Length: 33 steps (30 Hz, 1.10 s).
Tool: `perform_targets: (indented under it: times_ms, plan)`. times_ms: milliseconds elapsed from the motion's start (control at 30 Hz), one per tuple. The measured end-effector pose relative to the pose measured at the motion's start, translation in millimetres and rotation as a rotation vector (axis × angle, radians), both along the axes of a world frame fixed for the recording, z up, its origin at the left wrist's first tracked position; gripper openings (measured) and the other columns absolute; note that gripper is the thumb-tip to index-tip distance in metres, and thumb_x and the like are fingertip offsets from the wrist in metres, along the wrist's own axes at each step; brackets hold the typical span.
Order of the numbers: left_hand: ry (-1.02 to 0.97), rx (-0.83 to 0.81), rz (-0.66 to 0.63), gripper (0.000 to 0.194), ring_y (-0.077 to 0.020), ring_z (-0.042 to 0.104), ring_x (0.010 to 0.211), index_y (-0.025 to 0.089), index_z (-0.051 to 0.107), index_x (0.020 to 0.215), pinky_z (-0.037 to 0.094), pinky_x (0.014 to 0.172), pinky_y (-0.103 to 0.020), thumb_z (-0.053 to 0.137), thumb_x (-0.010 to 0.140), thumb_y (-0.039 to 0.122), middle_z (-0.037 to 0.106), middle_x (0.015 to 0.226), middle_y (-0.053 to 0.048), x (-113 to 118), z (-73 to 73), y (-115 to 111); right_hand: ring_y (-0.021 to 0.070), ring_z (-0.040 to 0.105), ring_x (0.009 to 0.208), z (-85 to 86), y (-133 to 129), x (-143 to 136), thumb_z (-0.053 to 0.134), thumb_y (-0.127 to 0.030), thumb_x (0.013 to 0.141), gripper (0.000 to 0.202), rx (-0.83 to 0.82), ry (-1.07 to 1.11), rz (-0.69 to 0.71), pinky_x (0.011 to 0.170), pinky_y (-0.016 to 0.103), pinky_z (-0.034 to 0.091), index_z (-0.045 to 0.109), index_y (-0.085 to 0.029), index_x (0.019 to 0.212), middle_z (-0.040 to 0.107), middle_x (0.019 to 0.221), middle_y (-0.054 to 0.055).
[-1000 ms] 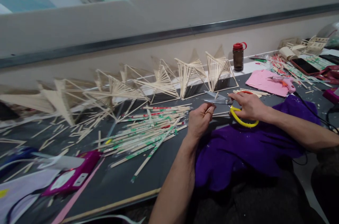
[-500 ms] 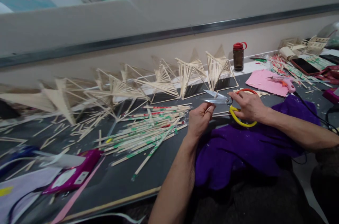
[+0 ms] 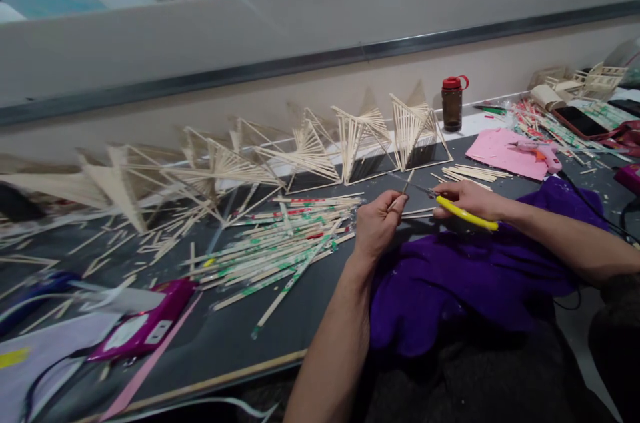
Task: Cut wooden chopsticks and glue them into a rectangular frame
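Observation:
My left hand (image 3: 379,221) is closed on a thin wooden stick (image 3: 409,180), whose upper end pokes out above the fingers. In my right hand (image 3: 465,199) is a pair of scissors (image 3: 466,215) with yellow on the handles, turned edge-on. Their blades point left, close by the stick; whether they touch it I cannot tell. Left of my left hand lies a pile of chopsticks in printed wrappers (image 3: 280,249). Several bare sticks (image 3: 475,173) lie behind my right hand. A purple cloth (image 3: 450,289) is spread below both hands.
Fan-shaped stick structures (image 3: 365,143) stand in a row along the wall. A brown bottle (image 3: 452,106) with a red lid is at the back. On the right, a pink glue gun (image 3: 543,155) lies on pink paper (image 3: 493,151). A magenta device (image 3: 145,319) sits at left.
The scissors have turned from showing both loops to edge-on. The stick in my left hand now stands out higher above my fingers. The view has shifted slightly.

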<state>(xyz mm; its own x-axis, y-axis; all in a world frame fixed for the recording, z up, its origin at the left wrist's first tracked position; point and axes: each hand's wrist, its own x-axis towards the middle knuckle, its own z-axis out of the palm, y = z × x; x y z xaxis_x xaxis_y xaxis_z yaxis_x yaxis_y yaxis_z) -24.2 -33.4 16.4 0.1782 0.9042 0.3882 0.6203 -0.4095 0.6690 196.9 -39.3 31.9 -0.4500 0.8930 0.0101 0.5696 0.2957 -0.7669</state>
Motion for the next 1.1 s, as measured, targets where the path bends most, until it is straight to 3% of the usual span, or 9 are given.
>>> perform_targets:
  times_ms: [133, 267, 433, 567, 800, 967, 1100]
  plan:
    - [-0.07, 0.0, -0.015, 0.026, -0.0101, 0.045, 0.048, 0.02, 0.066, 0.076, 0.035, 0.053, -0.022, 0.051, 0.085, 0.039, 0.049, 0.048, 0.006, -1, 2.6, -1, 0.0083, 0.042, 0.053, 1.6, 0, 4, 0.061, -0.048, 0.081, 0.044, -0.225, 0.193, 0.1, 0.052, 0.024, 0.034, 0.06, -0.018, 0.113, 0.055, 0.07, -0.004]
    - [-0.162, -0.063, -0.039, 0.026, -0.0102, 0.046, 0.047, 0.019, 0.068, 0.083, 0.036, 0.053, -0.022, 0.049, 0.084, 0.037, 0.049, 0.047, 0.006, -1, 3.5, -1, 0.0116, 0.05, 0.065, 4.5, -4, 2, 0.065, -0.044, 0.078, 0.047, -0.042, 0.022, 0.079, 0.059, 0.025, 0.037, 0.059, -0.017, 0.116, 0.062, 0.082, 0.0]
    - [-0.313, -0.15, -0.092, 0.023, -0.0095, 0.04, 0.043, 0.017, 0.064, 0.085, 0.033, 0.049, -0.022, 0.053, 0.078, 0.035, 0.047, 0.045, 0.007, -2, 2.8, -1, 0.0202, 0.059, 0.078, 6.7, -8, 0, 0.068, -0.052, 0.074, 0.06, 0.252, -0.329, 0.021, 0.066, 0.03, 0.039, 0.054, -0.023, 0.125, 0.066, 0.095, 0.004]
    - [-0.363, -0.175, -0.172, 0.025, -0.0089, 0.039, 0.042, 0.016, 0.063, 0.087, 0.031, 0.048, -0.021, 0.056, 0.079, 0.039, 0.046, 0.045, 0.007, -3, 5.8, -3, 0.0257, 0.06, 0.093, 5.5, -7, 2, 0.07, -0.054, 0.073, 0.062, 0.454, -0.364, 0.06, 0.077, 0.035, 0.043, 0.055, -0.021, 0.123, 0.066, 0.11, 0.009]
    - [-0.381, -0.158, -0.189, 0.021, -0.0086, 0.037, 0.042, 0.018, 0.06, 0.086, 0.03, 0.046, -0.021, 0.058, 0.078, 0.037, 0.044, 0.045, 0.008, -4, 3.6, -3, 0.0223, 0.059, 0.083, 3.4, -8, 1, 0.071, -0.053, 0.073, 0.06, 0.433, -0.283, 0.063, 0.069, 0.033, 0.042, 0.055, -0.02, 0.12, 0.067, 0.101, 0.007]
    - [-0.304, -0.158, -0.188, 0.02, -0.008, 0.039, 0.045, 0.019, 0.048, 0.06, 0.031, 0.049, -0.022, 0.055, 0.075, 0.031, 0.045, 0.045, 0.006, -5, -3.1, -2, 0.0209, 0.059, 0.082, -1.3, -6, 2, 0.072, -0.051, 0.073, 0.058, 0.445, -0.236, 0.042, 0.069, 0.032, 0.042, 0.056, -0.02, 0.119, 0.065, 0.1, 0.007]
    - [-0.3, -0.159, -0.24, 0.018, -0.0076, 0.037, 0.044, 0.019, 0.049, 0.063, 0.031, 0.048, -0.022, 0.053, 0.077, 0.03, 0.043, 0.045, 0.007, -4, 0.4, -4, 0.0215, 0.058, 0.084, -2.6, -6, 2, 0.074, -0.05, 0.071, 0.06, 0.468, -0.225, 0.038, 0.071, 0.033, 0.042, 0.056, -0.02, 0.12, 0.065, 0.1, 0.007]
